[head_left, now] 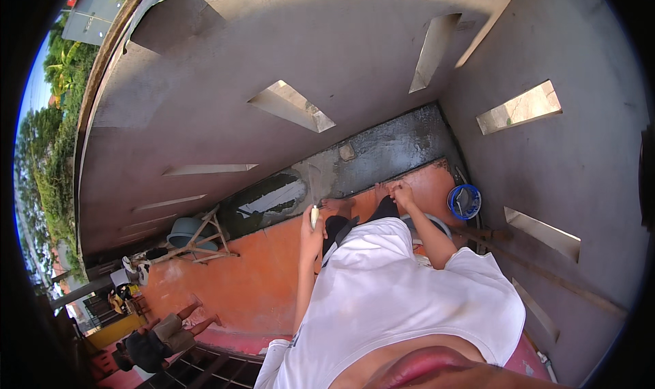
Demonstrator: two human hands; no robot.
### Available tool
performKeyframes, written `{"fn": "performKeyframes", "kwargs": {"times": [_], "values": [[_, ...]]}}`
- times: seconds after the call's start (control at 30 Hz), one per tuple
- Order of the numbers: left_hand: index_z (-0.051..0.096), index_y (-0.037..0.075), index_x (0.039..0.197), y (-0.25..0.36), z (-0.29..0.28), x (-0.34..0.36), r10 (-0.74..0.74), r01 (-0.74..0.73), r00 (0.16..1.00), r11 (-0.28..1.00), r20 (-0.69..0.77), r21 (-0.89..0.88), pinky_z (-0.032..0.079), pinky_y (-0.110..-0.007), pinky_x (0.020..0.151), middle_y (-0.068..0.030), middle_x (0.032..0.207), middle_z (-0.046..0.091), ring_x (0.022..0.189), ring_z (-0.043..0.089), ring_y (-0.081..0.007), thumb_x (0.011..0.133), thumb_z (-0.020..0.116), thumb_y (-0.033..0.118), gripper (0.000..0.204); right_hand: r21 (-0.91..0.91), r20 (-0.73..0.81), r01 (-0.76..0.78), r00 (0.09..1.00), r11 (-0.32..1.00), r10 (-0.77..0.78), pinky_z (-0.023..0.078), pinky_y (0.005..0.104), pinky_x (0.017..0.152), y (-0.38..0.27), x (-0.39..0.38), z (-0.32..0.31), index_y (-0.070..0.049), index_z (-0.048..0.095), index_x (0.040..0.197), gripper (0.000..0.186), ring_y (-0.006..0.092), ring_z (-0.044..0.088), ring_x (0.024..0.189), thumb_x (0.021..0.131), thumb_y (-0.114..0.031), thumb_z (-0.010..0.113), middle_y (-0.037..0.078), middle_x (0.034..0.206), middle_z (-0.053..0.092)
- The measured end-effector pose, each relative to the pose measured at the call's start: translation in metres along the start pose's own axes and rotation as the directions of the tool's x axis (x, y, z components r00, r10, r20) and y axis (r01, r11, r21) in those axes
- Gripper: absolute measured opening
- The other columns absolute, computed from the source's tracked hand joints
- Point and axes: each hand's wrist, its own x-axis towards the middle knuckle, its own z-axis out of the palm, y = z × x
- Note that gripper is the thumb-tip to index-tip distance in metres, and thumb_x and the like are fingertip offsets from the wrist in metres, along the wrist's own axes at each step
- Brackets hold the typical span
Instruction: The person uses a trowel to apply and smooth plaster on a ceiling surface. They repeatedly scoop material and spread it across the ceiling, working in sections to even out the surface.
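My left hand (312, 237) is closed around a short, pale yellow cylindrical thing (314, 217) with a whitish end; its exact kind is unclear. My right hand (402, 192) hangs over my right knee near my bare feet, fingers curled in. Whatever it may hold is too small to make out. Beyond my feet runs a strip of wet grey cement (382, 147) along the wall's foot. A darker, wet patch with a pale smooth area (276, 198) lies toward its left part. A small pale block (346, 151) rests on the strip.
Orange floor (205, 273) borders the cement. A bucket with a blue rim (464, 202) stands by the right wall (546, 164). To the left are a wooden trestle (205, 242) and a grey-green basin (184, 232). Another person (160, 338) is at the lower left. A long pole (546, 273) leans at right.
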Motion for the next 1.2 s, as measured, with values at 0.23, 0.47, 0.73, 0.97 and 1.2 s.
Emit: {"fn": "performKeyframes", "kwargs": {"times": [0.23,0.47,0.73,0.97,1.2], "values": [[0.039,0.001,0.146,0.06,0.011,-0.008,0.36,-0.322,0.932,0.882,-0.051,0.343,0.048,-0.033,0.087,-0.0177,0.117,0.052,0.101,0.057,-0.0245,0.102,0.049,0.019,0.048,0.054,0.314,0.301,0.9,0.952,-0.302,0.05,0.0315,0.071,-0.16,-0.033,0.04,-0.006,0.061,0.113,0.033,0.0162,0.063,0.089,0.102,-0.025,0.036,0.008,0.106,0.068],[0.06,0.007,0.133,0.079,0.011,-0.011,0.643,-0.463,0.765,0.593,-0.041,0.659,0.051,-0.04,0.068,-0.0146,0.1,0.058,0.085,0.062,-0.0308,0.094,0.059,0.013,0.039,0.471,0.679,0.096,0.596,0.877,-0.43,0.039,0.0427,0.107,-0.276,-0.122,0.067,0.006,0.039,0.143,0.069,0.0277,0.05,0.129,0.104,-0.05,0.028,0.02,0.14,0.051],[0.063,0.011,0.13,0.093,0.025,0.025,0.711,-0.557,0.703,0.554,-0.003,0.619,0.051,-0.04,0.069,-0.0141,0.1,0.059,0.084,0.063,-0.0308,0.089,0.063,0.007,0.041,0.684,0.586,-0.001,0.597,0.73,-0.548,0.034,0.0436,0.115,-0.339,-0.15,0.02,0.011,0.035,0.143,0.065,0.0331,0.047,0.133,0.104,-0.041,0.031,0.028,0.142,0.046],[0.066,0.013,0.127,0.136,0.038,0.066,0.781,-0.668,0.614,0.437,0.114,0.603,0.05,-0.039,0.067,-0.0132,0.097,0.059,0.081,0.062,-0.0289,0.086,0.067,0.005,0.042,0.609,0.32,0.277,0.772,0.744,-0.549,0.05,0.0372,0.099,-0.339,-0.134,0.01,0.007,0.05,0.131,0.044,0.0245,0.06,0.114,0.101,-0.025,0.052,0.019,0.126,0.059],[0.053,0.004,0.137,0.182,0.047,0.083,0.729,-0.738,0.653,0.553,0.204,0.386,0.05,-0.032,0.076,-0.0135,0.109,0.057,0.084,0.06,-0.0228,0.088,0.069,0.013,0.052,0.617,0.136,0.367,0.821,0.696,-0.554,0.057,0.0264,0.069,-0.376,-0.115,0.035,-0.001,0.066,0.099,0.022,0.0119,0.066,0.077,0.098,-0.023,0.061,0.005,0.087,0.067]]}}
